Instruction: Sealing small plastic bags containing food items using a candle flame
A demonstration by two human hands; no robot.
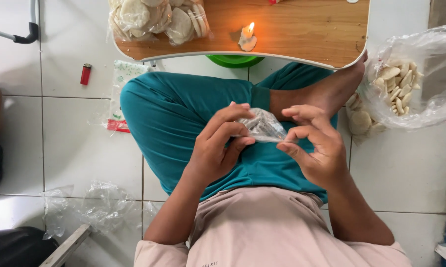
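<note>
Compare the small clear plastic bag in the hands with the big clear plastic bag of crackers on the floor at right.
The small clear plastic bag is pinched by both hands over the lap; the big clear plastic bag sits open on the tiled floor. The small one looks nearly flat; the big one bulges with pale round crackers. Both are transparent.

Small clear crumpled plastic bag point(262, 126), thin and glossy, bunched up, held above lap over teal trousers. Left end pinched in left hand point(218, 148), right end pinched by right hand point(317, 153). Contents cannot be made out.
</note>
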